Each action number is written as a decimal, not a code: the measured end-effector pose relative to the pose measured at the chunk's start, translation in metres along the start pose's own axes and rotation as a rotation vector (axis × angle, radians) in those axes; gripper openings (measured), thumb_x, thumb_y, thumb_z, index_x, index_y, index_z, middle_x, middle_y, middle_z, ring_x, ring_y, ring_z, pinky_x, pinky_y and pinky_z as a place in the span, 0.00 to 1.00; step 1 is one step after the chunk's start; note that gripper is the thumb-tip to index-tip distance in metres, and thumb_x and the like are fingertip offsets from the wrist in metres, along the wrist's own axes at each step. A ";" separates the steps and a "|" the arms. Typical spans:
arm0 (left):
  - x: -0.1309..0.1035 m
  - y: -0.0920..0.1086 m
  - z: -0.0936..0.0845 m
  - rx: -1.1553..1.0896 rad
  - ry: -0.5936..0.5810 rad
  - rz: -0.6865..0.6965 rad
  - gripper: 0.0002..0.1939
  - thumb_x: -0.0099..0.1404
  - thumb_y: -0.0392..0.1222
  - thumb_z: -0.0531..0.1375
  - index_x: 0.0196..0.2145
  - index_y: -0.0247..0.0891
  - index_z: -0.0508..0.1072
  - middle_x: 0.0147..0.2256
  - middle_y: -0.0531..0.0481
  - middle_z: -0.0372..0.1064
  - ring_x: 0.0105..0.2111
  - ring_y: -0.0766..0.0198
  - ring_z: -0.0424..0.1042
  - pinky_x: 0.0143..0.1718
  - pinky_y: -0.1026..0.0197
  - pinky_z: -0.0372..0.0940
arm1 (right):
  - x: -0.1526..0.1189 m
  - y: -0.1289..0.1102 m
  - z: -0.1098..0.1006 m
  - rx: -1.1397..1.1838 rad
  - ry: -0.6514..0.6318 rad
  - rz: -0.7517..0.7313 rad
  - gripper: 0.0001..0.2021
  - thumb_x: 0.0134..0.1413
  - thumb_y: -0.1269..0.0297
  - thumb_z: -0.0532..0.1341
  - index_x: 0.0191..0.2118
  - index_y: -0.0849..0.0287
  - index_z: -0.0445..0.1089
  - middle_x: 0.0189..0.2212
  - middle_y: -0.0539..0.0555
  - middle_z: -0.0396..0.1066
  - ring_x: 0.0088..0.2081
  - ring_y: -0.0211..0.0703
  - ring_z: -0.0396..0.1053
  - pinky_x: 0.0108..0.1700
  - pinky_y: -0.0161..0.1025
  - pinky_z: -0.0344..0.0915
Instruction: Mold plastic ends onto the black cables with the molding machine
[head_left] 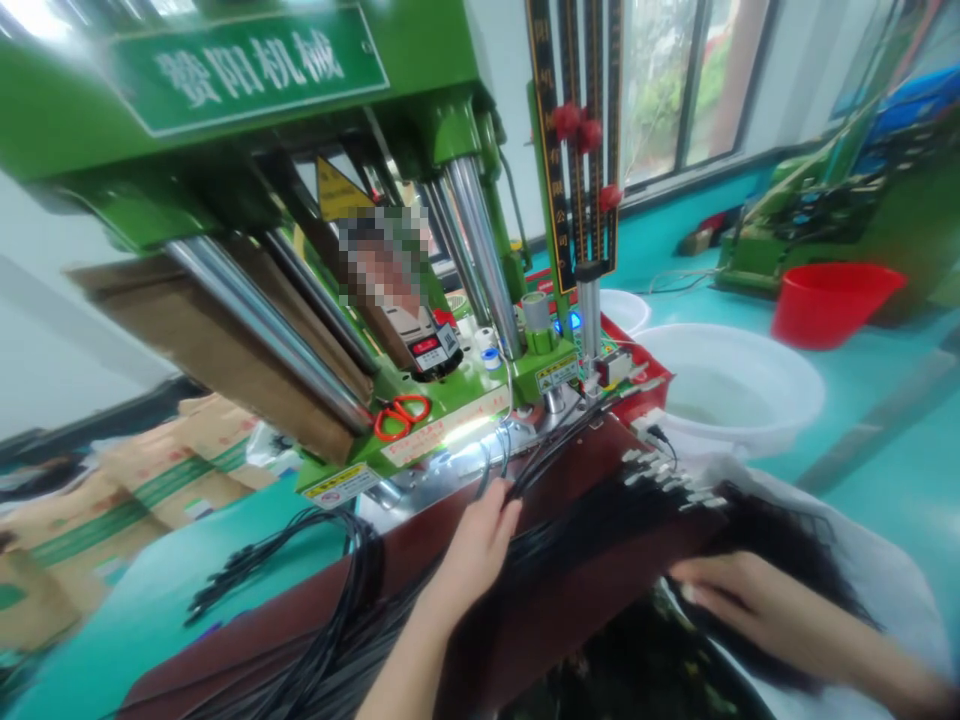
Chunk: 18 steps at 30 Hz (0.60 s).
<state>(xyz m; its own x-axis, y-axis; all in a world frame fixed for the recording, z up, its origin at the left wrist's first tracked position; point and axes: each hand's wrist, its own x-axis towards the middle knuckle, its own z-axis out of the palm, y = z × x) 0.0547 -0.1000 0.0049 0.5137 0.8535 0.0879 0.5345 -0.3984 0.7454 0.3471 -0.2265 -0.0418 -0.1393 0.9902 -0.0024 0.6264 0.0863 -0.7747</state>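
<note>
My left hand point(486, 535) is closed around thin black cables point(536, 465) in front of the green press machine point(450, 410). These cables run up and right toward the machine's metal plate point(472, 450). Beneath that hand a thick bundle of black cables point(577, 525) lies across the dark red tabletop point(577, 615), with pale metallic connector ends point(667, 475) at its right. My right hand point(731, 592) is closed near the table's right edge, beside a heap of black cables point(787, 540). What its fingers hold is hidden and blurred.
Orange-handled scissors point(403, 417) lie on the machine base. Chrome columns point(484, 255) rise from it. Cable ends point(225, 580) hang off the table's left side. A white tub point(739, 385) and a red bucket point(832, 305) stand at the right, cardboard boxes point(142, 475) at the left.
</note>
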 end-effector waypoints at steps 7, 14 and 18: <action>0.004 -0.001 0.004 -0.642 -0.284 -0.170 0.17 0.59 0.54 0.52 0.29 0.36 0.58 0.17 0.61 0.48 0.14 0.77 0.45 0.15 0.70 0.40 | 0.077 -0.052 0.027 1.115 0.043 -0.136 0.20 0.50 0.61 0.62 0.50 0.48 0.65 0.47 0.54 0.68 0.49 0.48 0.64 0.52 0.50 0.57; 0.021 -0.004 0.031 -0.469 -0.278 -0.205 0.18 0.60 0.56 0.50 0.27 0.37 0.58 0.16 0.60 0.54 0.13 0.78 0.50 0.12 0.72 0.44 | 0.123 -0.062 0.027 1.391 0.224 -0.139 0.09 0.52 0.62 0.60 0.40 0.57 0.71 0.34 0.53 0.73 0.41 0.44 0.69 0.50 0.45 0.58; 0.041 0.012 0.034 -0.387 -0.267 -0.121 0.16 0.60 0.53 0.50 0.26 0.36 0.59 0.20 0.56 0.61 0.15 0.76 0.58 0.14 0.72 0.51 | 0.118 -0.060 0.019 1.232 0.195 -0.114 0.13 0.55 0.59 0.58 0.44 0.58 0.68 0.35 0.53 0.73 0.41 0.45 0.69 0.51 0.47 0.58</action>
<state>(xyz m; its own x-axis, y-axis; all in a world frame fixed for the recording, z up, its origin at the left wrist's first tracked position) 0.1050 -0.0816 -0.0047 0.6448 0.7495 -0.1498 0.3385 -0.1043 0.9352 0.2786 -0.1165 -0.0079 0.0363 0.9926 0.1160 -0.5291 0.1175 -0.8404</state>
